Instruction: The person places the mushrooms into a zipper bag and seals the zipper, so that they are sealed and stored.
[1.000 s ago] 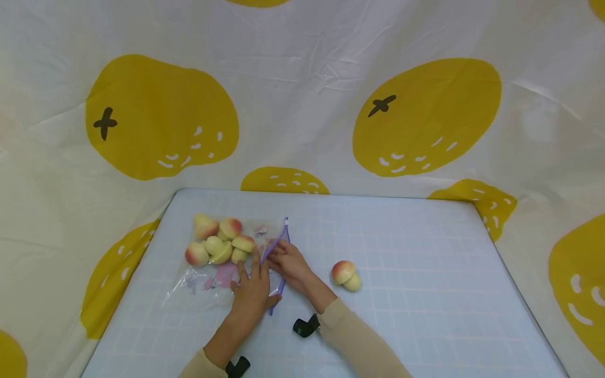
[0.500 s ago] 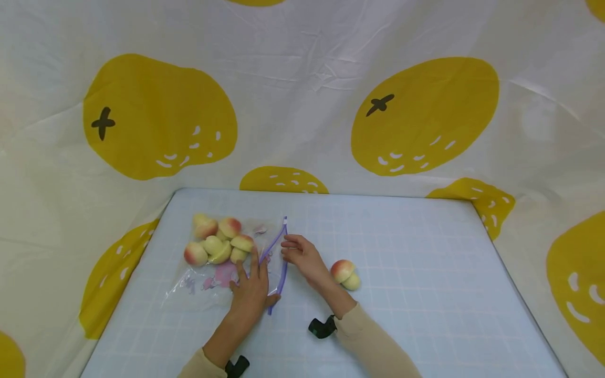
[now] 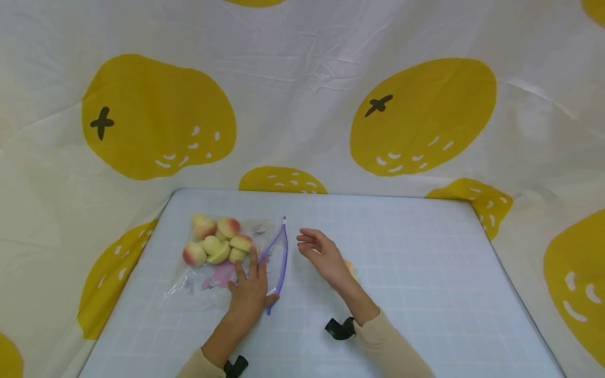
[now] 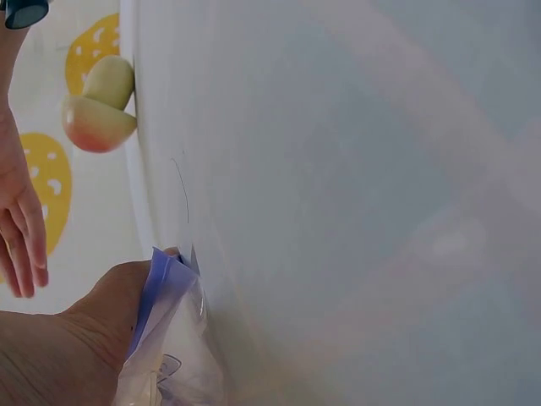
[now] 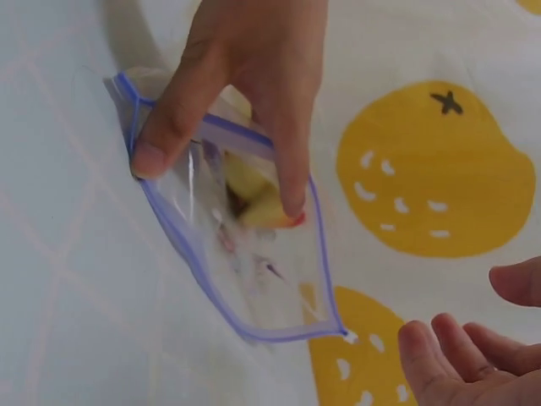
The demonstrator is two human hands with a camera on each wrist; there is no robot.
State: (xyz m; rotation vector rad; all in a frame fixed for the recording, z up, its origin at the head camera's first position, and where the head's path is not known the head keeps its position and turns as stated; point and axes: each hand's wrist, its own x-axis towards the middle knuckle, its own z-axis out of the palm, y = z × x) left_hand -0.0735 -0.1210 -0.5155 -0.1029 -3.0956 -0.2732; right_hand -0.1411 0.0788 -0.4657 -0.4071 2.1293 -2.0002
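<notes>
A clear zip bag [image 3: 198, 294] with a purple zip edge [image 3: 284, 260] lies flat at the left of the table. Several toy mushrooms [image 3: 219, 252], yellow with reddish caps, are inside it. My left hand [image 3: 249, 294] rests on the bag with fingers spread and thumb at the zip edge. In the right wrist view the bag's mouth [image 5: 254, 334] gapes. To its right hovers my right hand [image 3: 328, 262], holding nothing, fingers loosely bent. One loose toy mushroom [image 4: 100, 106] lies on the table; in the head view the right hand and wrist mostly hide it.
A pale blue checked cloth covers the table [image 3: 449, 294]. Behind it and at the sides hangs a white curtain [image 3: 293, 105] with large yellow fruit prints. Dark wrist-worn devices [image 3: 340, 329] sit on both arms.
My right hand has come out from the bag's mouth and moved right, until it partly covers the loose toy mushroom. The left hand has stayed on the bag.
</notes>
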